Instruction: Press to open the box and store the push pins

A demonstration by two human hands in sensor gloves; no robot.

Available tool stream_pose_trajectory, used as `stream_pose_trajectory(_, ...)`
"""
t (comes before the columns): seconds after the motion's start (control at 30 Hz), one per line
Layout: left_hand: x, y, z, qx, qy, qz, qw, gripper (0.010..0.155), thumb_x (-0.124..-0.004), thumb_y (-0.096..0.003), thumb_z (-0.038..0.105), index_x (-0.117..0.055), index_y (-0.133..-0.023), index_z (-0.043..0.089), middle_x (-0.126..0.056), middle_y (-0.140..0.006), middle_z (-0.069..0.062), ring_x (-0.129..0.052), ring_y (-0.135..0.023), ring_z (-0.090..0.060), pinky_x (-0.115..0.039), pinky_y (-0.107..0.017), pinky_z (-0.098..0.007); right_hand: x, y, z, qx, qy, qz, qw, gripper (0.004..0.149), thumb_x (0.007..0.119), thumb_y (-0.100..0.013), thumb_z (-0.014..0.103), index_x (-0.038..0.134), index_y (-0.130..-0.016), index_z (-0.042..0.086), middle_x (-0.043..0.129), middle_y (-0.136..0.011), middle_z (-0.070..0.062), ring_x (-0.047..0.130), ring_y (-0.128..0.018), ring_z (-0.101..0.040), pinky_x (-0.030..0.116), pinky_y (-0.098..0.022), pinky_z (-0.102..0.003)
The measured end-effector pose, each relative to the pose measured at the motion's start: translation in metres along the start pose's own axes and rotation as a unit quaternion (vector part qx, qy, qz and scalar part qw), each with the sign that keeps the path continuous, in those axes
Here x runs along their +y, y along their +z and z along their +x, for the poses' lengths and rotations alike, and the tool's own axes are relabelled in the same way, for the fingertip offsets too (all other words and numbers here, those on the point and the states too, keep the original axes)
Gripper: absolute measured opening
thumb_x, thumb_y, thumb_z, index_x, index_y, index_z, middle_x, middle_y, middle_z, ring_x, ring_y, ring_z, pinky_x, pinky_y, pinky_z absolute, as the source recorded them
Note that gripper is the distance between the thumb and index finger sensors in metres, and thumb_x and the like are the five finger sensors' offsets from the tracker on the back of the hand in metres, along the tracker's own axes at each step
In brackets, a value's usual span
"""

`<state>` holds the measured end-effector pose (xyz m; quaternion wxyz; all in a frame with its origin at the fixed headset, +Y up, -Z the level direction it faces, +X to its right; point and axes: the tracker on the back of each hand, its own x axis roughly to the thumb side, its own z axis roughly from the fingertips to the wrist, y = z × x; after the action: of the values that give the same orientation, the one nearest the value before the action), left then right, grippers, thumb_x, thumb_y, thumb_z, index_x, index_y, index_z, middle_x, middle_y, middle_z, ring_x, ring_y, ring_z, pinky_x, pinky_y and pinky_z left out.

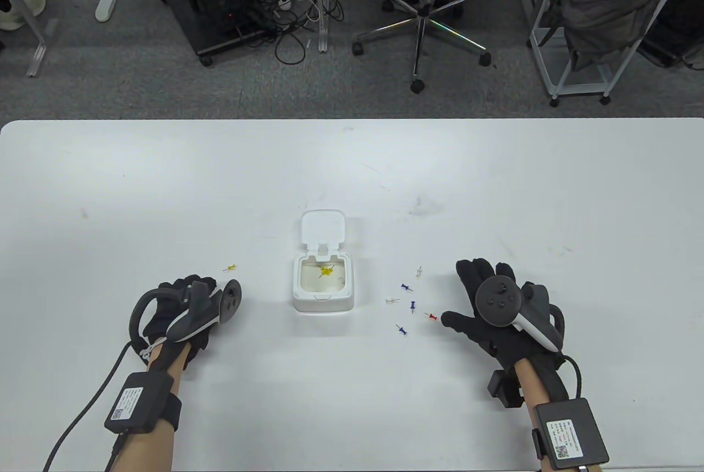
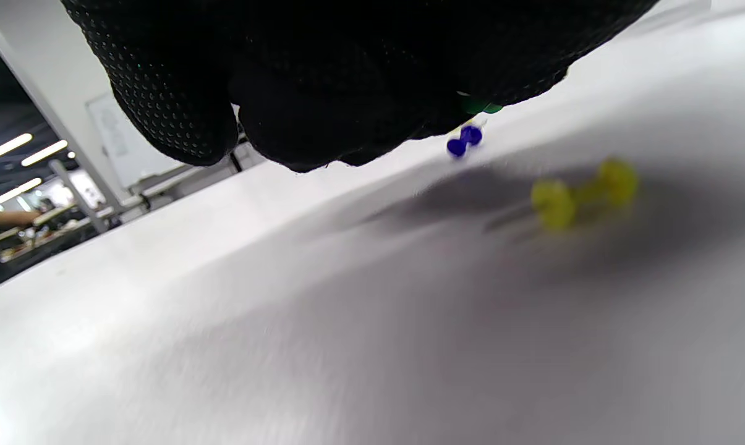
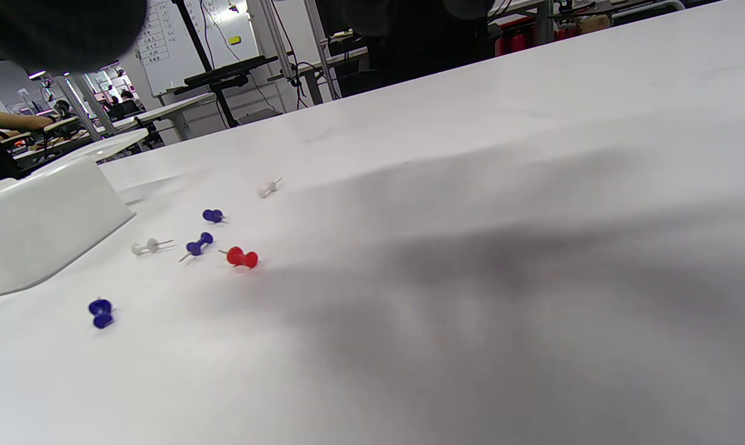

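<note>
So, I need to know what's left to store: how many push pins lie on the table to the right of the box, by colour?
blue push pins: 3
white push pins: 2
red push pin: 1
Total: 6

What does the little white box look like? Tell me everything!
The white box is small, squarish with rounded corners, and looks like smooth plastic. Its hinged lid is flipped open toward the far side. Yellow push pins lie inside. It sits on the table between both hands; neither touches it.
</note>
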<state>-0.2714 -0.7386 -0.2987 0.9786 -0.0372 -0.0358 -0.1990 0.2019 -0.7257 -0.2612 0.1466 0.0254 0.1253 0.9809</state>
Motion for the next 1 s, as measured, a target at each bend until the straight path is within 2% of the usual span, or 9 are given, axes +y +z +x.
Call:
stream_pose_trajectory(0.27, 0.039, -0.004, 0.032, -0.038, 0.051, 0.053, 0.997, 0.042, -0.072, -0.0487, 0.045, -0.081, -0.086, 0.03, -0.093, -0.083, 0.007, -0.1, -0.055, -0.012, -0.084, -0.068, -0.049, 0.001, 0.0, 0.0, 0.001, 0.001, 0.002, 1.0, 0.09, 0.064, -0.041, 0.066, 0.02, -0.111, 0.031, 0.024, -0.127, -0.011, 0.021, -0.113, -0.052, 0.022, -0.07, -0.081)
stream_pose_trajectory(0.33, 0.049, -0.006, 0.044, -0.061, 0.042, 0.064, 0.995, 0.042, -0.071, -0.0485, 0.046, -0.081, -0.086, 0.03, -0.093, -0.083, 0.008, -0.1, -0.055, -0.011, -0.084, -0.068, -0.048, 0.001, 0.0, 0.0, 0.0, 0.002, 0.001, 1.0, 0.09, 0.064, -0.041, 0.066, 0.02, -0.111, 0.031, 0.024, -0.127, -0.011, 0.021, -0.113, -0.052, 0.022, -0.07, -0.081)
stream_pose_trajectory(0.53, 0.07, -0.015, 0.074, -0.084, 0.068, 0.079, 0.991, 0.042, -0.071, -0.0487, 0.046, -0.081, -0.086, 0.031, -0.092, -0.083, 0.008, -0.1, -0.056, -0.011, -0.084, -0.069, -0.048, 0.0, 0.0, 0.0, 0.0, -0.001, 0.001, 1.0, 0.09, 0.064, -0.041, 0.066, 0.02, -0.111, 0.031, 0.024, -0.127, -0.011, 0.022, -0.113, -0.052, 0.022, -0.07, -0.081)
stream_pose_trajectory(0.83, 0.086, -0.024, 0.11, -0.116, 0.072, 0.085, 0.987, 0.042, -0.072, -0.0488, 0.046, -0.08, -0.087, 0.031, -0.092, -0.083, 0.008, -0.1, -0.056, -0.011, -0.084, -0.069, -0.048, 0.001, 0.0, 0.0, 0.0, -0.001, 0.001, 1.0, 0.09, 0.064, -0.041, 0.066, 0.02, -0.111, 0.031, 0.024, -0.127, -0.011, 0.021, -0.113, -0.052, 0.022, -0.07, -0.081)
stream_pose_trajectory(1.0, 0.088, -0.025, 0.119, -0.125, 0.069, 0.085, 0.986, 0.041, -0.072, -0.0488, 0.046, -0.081, -0.086, 0.031, -0.092, -0.084, 0.008, -0.1, -0.056, -0.011, -0.084, -0.069, -0.048, 0.0, 0.0, -0.001, 0.0, -0.001, 0.0, 1.0, 0.09, 0.064, -0.041, 0.066, 0.02, -0.111, 0.031, 0.024, -0.127, -0.011, 0.021, -0.113, -0.052, 0.022, -0.07, -0.081)
